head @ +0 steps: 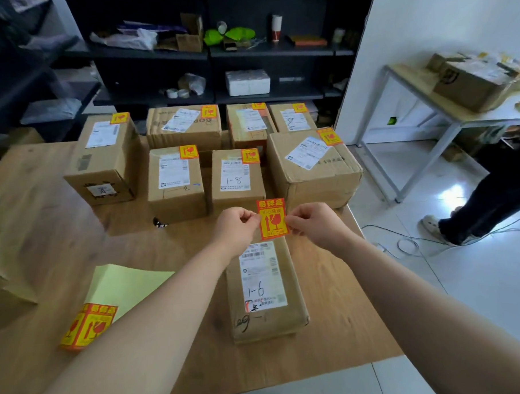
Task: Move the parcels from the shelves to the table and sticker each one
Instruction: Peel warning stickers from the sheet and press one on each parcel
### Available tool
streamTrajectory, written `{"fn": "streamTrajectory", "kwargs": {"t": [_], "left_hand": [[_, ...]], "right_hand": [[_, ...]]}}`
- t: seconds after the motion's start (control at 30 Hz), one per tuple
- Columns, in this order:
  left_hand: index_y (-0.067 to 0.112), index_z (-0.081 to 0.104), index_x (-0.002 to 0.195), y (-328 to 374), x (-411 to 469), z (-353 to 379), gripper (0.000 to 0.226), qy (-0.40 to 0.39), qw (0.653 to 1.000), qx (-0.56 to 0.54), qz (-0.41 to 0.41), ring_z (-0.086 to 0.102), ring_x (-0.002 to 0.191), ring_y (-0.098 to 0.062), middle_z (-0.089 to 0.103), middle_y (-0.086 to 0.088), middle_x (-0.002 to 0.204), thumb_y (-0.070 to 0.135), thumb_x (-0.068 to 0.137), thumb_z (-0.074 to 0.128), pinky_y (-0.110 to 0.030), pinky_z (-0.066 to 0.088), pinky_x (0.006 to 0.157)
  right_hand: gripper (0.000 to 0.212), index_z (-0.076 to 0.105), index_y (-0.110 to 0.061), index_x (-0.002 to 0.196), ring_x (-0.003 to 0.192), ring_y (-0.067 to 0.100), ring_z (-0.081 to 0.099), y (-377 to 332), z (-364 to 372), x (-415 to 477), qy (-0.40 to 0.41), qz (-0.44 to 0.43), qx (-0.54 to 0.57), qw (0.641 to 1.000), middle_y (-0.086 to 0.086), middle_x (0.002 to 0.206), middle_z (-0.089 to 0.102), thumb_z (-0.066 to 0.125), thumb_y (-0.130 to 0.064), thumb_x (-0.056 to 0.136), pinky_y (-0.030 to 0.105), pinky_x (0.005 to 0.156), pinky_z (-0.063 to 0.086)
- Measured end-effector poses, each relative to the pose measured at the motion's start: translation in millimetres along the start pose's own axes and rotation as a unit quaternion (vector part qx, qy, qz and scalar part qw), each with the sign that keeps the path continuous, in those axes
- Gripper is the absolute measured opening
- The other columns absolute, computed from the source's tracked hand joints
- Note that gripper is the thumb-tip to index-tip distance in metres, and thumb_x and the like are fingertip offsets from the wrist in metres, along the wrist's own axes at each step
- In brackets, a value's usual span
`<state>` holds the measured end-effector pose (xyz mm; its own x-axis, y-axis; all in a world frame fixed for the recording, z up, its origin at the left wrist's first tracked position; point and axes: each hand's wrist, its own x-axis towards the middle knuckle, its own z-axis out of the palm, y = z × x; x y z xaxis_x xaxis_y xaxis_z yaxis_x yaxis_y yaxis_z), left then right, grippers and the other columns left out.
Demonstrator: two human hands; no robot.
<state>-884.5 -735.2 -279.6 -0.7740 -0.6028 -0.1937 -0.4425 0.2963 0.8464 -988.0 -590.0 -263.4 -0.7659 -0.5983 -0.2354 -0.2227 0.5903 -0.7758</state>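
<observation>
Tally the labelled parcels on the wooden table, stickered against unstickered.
Stickered parcels: 7
Unstickered parcel, marked 1-6: 1; the left hand and right hand pinch a loose sticker over its far end.
Total: 8

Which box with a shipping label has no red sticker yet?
The flat box marked 1-6, lying alone in front; the boxes behind it each carry one.
</observation>
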Motion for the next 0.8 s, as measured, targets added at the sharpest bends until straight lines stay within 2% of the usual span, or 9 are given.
{"fn": "streamTrajectory", "kwargs": {"t": [0.1,0.23,0.43,0.6,0.7,0.8], "left_hand": [[0.016,0.068,0.082,0.1,6.3,11.6,0.015,0.014,1.000,0.019,-0.021,0.064,0.086,-0.020,0.070,-0.003,0.089,0.027,0.092,0.062,-0.034,0.051,0.077],[0.010,0.072,0.084,-6.2,13.1,23.0,0.019,0.010,0.996,0.080,-0.043,0.063,0.080,-0.018,0.068,0.001,0.083,0.025,0.091,0.064,-0.027,0.046,0.067],[0.018,0.070,0.078,-15.5,18.8,29.0,0.019,0.002,0.985,0.164,-0.050,0.059,0.073,-0.010,0.061,0.013,0.077,0.031,0.090,0.064,-0.025,0.041,0.059],[0.019,0.071,0.079,-17.1,19.0,29.8,0.021,-0.013,0.976,0.212,-0.043,0.061,0.075,-0.011,0.066,0.009,0.082,0.034,0.091,0.062,-0.030,0.051,0.065],[0.020,0.071,0.079,-16.2,20.1,29.3,0.019,-0.018,0.973,0.227,-0.039,0.059,0.073,-0.010,0.067,0.008,0.084,0.034,0.090,0.063,-0.028,0.048,0.061],[0.019,0.071,0.082,-14.0,19.0,28.7,0.020,-0.019,0.968,0.247,-0.037,0.054,0.065,-0.006,0.064,0.011,0.080,0.034,0.091,0.061,-0.023,0.039,0.052]], "right_hand": [[0.019,0.070,-0.011,0.082,0.068,0.016,0.056,8.5,-2.9,9.7,-0.019,0.019,-0.002,1.000,0.000,0.073,0.066,0.062,-0.024,0.093,0.036,0.071,0.054],[0.021,0.070,-0.005,0.084,0.064,0.013,0.056,18.7,3.5,20.5,-0.041,0.049,-0.022,0.998,0.001,0.069,0.063,0.059,-0.021,0.094,0.030,0.065,0.052],[0.025,0.068,0.001,0.080,0.066,0.017,0.059,32.5,14.6,31.6,-0.074,0.059,-0.066,0.993,0.009,0.072,0.064,0.058,-0.019,0.092,0.040,0.074,0.057],[0.024,0.061,-0.009,0.073,0.077,0.024,0.070,38.5,20.2,36.2,-0.090,0.064,-0.076,0.991,0.011,0.079,0.069,0.058,-0.021,0.093,0.039,0.075,0.059],[0.028,0.054,-0.012,0.066,0.076,0.025,0.071,41.2,21.5,37.1,-0.091,0.053,-0.092,0.990,0.011,0.074,0.066,0.058,-0.021,0.093,0.039,0.071,0.059],[0.030,0.053,-0.012,0.065,0.077,0.025,0.071,41.1,22.3,36.5,-0.087,0.049,-0.101,0.990,0.008,0.072,0.064,0.058,-0.021,0.093,0.032,0.063,0.055]]}}
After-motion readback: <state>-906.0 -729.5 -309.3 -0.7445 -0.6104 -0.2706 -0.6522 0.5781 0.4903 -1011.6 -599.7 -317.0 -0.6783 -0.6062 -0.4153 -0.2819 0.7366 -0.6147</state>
